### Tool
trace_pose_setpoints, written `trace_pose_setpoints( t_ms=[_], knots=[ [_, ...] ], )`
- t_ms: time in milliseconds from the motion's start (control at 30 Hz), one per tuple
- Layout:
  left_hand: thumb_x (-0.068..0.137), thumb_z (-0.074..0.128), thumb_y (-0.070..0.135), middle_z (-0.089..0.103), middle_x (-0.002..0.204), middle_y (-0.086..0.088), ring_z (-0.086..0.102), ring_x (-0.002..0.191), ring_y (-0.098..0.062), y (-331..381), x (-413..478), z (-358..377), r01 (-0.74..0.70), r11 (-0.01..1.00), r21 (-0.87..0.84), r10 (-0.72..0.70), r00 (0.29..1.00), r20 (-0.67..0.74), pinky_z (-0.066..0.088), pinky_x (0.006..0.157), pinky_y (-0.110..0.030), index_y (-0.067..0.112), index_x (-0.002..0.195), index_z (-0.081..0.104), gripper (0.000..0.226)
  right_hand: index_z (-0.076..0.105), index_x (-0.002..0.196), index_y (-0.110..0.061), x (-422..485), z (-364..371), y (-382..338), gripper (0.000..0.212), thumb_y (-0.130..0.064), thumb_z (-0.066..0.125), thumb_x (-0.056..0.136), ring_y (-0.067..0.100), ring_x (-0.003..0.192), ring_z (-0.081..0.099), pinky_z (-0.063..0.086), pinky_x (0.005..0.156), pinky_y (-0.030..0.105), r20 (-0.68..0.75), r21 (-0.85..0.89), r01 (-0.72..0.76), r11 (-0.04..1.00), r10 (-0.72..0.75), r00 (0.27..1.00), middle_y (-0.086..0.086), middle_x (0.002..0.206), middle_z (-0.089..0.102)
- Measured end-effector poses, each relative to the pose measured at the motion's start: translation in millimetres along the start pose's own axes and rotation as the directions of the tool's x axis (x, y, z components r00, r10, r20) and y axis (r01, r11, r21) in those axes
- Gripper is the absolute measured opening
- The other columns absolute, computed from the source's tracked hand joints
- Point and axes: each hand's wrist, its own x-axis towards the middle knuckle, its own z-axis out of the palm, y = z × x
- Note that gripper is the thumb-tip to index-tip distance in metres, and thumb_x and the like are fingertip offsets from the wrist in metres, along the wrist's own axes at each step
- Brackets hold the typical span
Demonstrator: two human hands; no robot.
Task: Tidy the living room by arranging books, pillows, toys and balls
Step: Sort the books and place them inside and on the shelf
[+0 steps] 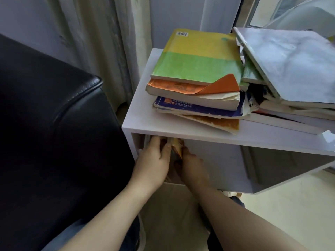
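A white shelf unit (137,113) carries two messy stacks of books. The left stack has a yellow-and-green book (195,57) on top, an orange book with a curled cover (181,91) under it, then a blue book (199,107). The right stack (293,69) is topped by a pale grey book. Both hands reach into the open compartment below the top board. My left hand (154,160) and my right hand (194,165) press on either side of a worn orange-brown book (176,145) standing upright there. Its lower part is hidden by the hands.
A black leather sofa arm (54,124) stands close on the left of the shelf. Pale curtains (101,42) hang behind. A window frame (253,11) is at the back right. Light floor (290,205) shows at the lower right.
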Motion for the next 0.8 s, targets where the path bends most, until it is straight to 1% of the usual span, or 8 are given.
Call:
trace_pose_setpoints(
  t_ms=[67, 133, 200, 300, 400, 500, 600, 800],
  knots=[
    [0.099, 0.037, 0.022, 0.047, 0.129, -0.001, 0.05, 0.113, -0.02, -6, 5, -12, 0.002, 0.978, 0.206, 0.009, 0.998, -0.054, 0.044, 0.084, -0.03, 0.021, 0.125, 0.048, 0.028, 0.044, 0.126, -0.016, 8, 0, -3, 0.035, -0.027, 0.051, 0.094, 0.025, 0.101, 0.062, 0.051, 0.081, 0.029, 0.013, -0.044, 0.018, 0.999, -0.017, 1.0, 0.008, 0.116, 0.062],
    [0.098, 0.036, 0.017, 0.033, 0.144, 0.003, 0.047, 0.12, -0.02, -11, 9, -19, 0.042, 0.906, 0.422, -0.031, 0.999, -0.034, 0.047, 0.087, -0.035, 0.027, 0.134, 0.041, 0.038, 0.045, 0.126, -0.015, 9, 3, -9, 0.035, -0.027, 0.051, 0.094, 0.024, 0.105, 0.061, 0.048, 0.083, 0.03, 0.035, -0.01, 0.03, 0.999, -0.03, 0.999, 0.007, 0.119, 0.061],
    [0.097, 0.035, 0.014, 0.027, 0.146, 0.006, 0.045, 0.122, -0.019, -13, 11, -21, 0.04, 0.842, 0.538, -0.05, 0.999, 0.003, 0.049, 0.087, -0.038, 0.031, 0.138, 0.033, 0.044, 0.041, 0.131, -0.017, 11, 13, -16, 0.039, -0.029, 0.049, 0.095, 0.024, 0.106, 0.06, 0.044, 0.08, 0.026, 0.047, 0.016, 0.04, 0.999, -0.041, 0.998, 0.006, 0.121, 0.06],
    [0.097, 0.033, 0.014, 0.033, 0.142, 0.005, 0.044, 0.12, -0.02, -14, 11, -18, 0.063, 0.8, 0.597, -0.072, 0.997, -0.009, 0.047, 0.081, -0.036, 0.032, 0.136, 0.033, 0.043, 0.034, 0.137, -0.021, 17, 33, -13, 0.046, -0.036, 0.047, 0.096, 0.024, 0.104, 0.061, 0.039, 0.076, 0.024, 0.093, 0.034, 0.027, 0.999, -0.03, 0.995, 0.006, 0.121, 0.06],
    [0.097, 0.034, 0.013, 0.029, 0.142, 0.004, 0.043, 0.121, -0.021, -23, 14, -16, 0.049, 0.76, 0.648, -0.071, 0.997, 0.008, 0.045, 0.078, -0.035, 0.032, 0.139, 0.026, 0.047, 0.031, 0.139, -0.022, 22, 47, -4, 0.044, -0.032, 0.043, 0.098, 0.021, 0.097, 0.06, 0.039, 0.076, 0.023, 0.168, 0.033, 0.002, 0.999, -0.007, 0.986, 0.009, 0.124, 0.059],
    [0.096, 0.035, 0.012, 0.015, 0.15, 0.003, 0.04, 0.126, -0.024, -30, 18, -16, -0.029, 0.788, 0.615, -0.03, 0.996, 0.086, 0.047, 0.091, -0.037, 0.032, 0.144, 0.017, 0.055, 0.031, 0.14, -0.016, 23, 55, -2, 0.049, -0.025, 0.05, 0.096, 0.031, 0.106, 0.059, 0.045, 0.082, 0.031, 0.214, -0.032, 0.045, 0.998, -0.037, 0.976, 0.013, 0.124, 0.057],
    [0.094, 0.037, 0.007, 0.006, 0.152, 0.006, 0.035, 0.132, -0.024, -34, 19, -19, -0.073, 0.801, 0.594, -0.033, 0.986, 0.165, 0.043, 0.101, -0.036, 0.032, 0.142, 0.027, 0.055, 0.02, 0.146, -0.012, 24, 61, -5, 0.063, -0.017, 0.054, 0.093, 0.034, 0.109, 0.057, 0.047, 0.083, 0.033, 0.257, 0.002, 0.091, 0.996, -0.088, 0.962, 0.017, 0.127, 0.056],
    [0.093, 0.039, 0.006, 0.003, 0.152, 0.005, 0.035, 0.132, -0.024, -36, 18, -17, -0.078, 0.79, 0.608, -0.036, 0.984, 0.173, 0.042, 0.102, -0.034, 0.034, 0.143, 0.027, 0.058, 0.025, 0.144, -0.013, 25, 52, -5, 0.063, -0.011, 0.058, 0.09, 0.032, 0.118, 0.053, 0.043, 0.088, 0.029, 0.276, 0.043, 0.077, 0.996, -0.086, 0.957, 0.015, 0.133, 0.052]
  ],
)
